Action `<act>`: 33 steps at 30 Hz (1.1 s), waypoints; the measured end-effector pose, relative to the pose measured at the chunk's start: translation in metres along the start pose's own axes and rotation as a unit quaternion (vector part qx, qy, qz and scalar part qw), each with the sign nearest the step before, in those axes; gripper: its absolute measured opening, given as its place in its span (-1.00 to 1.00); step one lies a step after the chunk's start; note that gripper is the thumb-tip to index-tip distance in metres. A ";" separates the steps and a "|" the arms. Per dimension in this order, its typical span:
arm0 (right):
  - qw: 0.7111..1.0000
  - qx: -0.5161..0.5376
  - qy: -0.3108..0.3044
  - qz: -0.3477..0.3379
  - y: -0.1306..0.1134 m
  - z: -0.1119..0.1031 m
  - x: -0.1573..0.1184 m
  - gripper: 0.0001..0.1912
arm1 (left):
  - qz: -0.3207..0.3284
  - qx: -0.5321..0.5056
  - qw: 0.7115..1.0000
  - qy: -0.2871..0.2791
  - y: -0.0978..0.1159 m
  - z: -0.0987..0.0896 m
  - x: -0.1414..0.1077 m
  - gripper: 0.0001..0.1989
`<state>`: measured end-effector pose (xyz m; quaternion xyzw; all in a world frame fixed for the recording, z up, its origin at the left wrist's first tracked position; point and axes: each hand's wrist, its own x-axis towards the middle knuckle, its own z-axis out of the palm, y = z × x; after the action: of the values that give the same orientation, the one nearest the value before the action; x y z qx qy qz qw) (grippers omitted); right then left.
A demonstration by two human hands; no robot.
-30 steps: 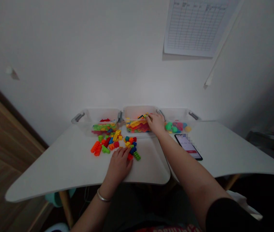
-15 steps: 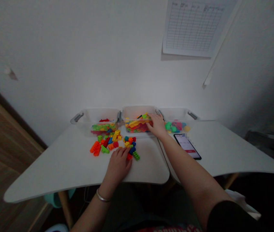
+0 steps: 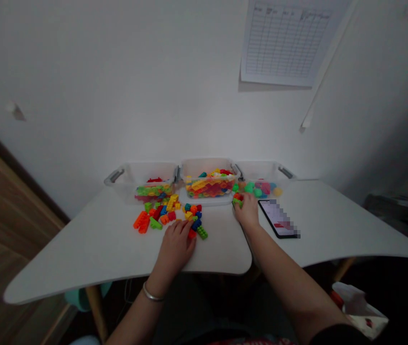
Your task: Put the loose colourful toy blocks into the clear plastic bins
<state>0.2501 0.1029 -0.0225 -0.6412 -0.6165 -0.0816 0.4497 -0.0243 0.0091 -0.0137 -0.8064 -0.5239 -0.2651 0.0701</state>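
My right hand (image 3: pixel 249 211) is closed around a few green and red toy bricks (image 3: pixel 238 199), just in front of the middle clear bin (image 3: pixel 209 168). That bin holds a heap of colourful bricks. My left hand (image 3: pixel 178 239) lies on the white table, fingers stretched forward at the edge of the loose bricks. A red brick (image 3: pixel 192 234) shows beside its index finger, and a green brick (image 3: pixel 202 232) lies a little to the right. Farther left are a yellow brick piece (image 3: pixel 172 202) and orange bricks (image 3: pixel 142 222).
A left clear bin (image 3: pixel 149 170) holds more bricks; a right clear bin (image 3: pixel 261 168) holds round, coloured pieces. A phone (image 3: pixel 278 219) lies right of my right hand. Two table tops (image 3: pixel 221 254) meet at a seam near my right wrist. A wall stands behind the bins.
My right hand has come out of the middle bin, down and toward me, with bricks in its fingers. My left hand has stayed in place.
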 end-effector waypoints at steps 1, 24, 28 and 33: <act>0.999 -0.027 -0.027 0.016 0.003 0.000 -0.003 -0.61 | -0.001 0.000 1.000 -0.001 0.000 0.000 0.000 -0.57; 0.988 -0.047 -0.129 0.073 -0.002 -0.016 -0.015 -0.58 | -0.001 -0.009 1.000 0.007 0.000 0.000 0.000 -0.58; 0.985 -0.019 -0.128 0.111 0.000 -0.018 -0.017 -0.64 | 0.003 -0.001 1.000 0.001 -0.001 0.001 0.000 -0.58; 0.977 0.125 -0.074 0.157 -0.003 -0.022 -0.018 -0.58 | 0.002 -0.005 1.000 0.005 -0.001 0.001 -0.001 -0.58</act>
<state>0.2533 0.0746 -0.0200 -0.6727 -0.5450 0.1152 0.4870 -0.0250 0.0094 -0.0154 -0.8063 -0.5209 -0.2715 0.0695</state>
